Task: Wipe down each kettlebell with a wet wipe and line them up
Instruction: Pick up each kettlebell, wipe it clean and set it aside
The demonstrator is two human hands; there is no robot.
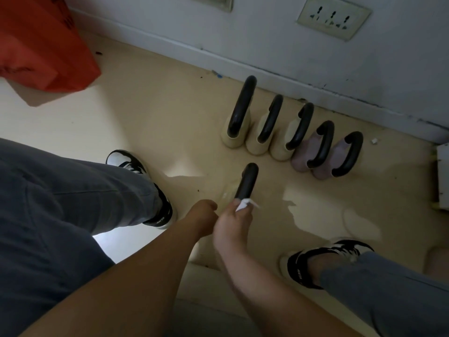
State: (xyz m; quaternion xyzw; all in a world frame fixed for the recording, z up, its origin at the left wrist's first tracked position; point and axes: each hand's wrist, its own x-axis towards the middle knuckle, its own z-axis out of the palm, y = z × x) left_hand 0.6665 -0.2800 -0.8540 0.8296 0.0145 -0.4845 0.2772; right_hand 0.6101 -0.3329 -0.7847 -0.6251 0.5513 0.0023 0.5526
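Seen from the head camera: five kettlebells (289, 132) stand lined along the wall. A sixth kettlebell (246, 182) sits just ahead of both hands, handle pointing away. Right hand (233, 224) pinches a wet wipe (243, 205) against it; left hand (202, 215) is fisted alongside.

The kettlebell handles (243, 107) look like smooth black plastic with a slight sheen; their bodies (279, 149) are matt, cream or mauve. The wipe (243, 205) is thin white cloth, the floor (158, 113) smooth and glossy, the trousers (60, 190) soft grey cloth
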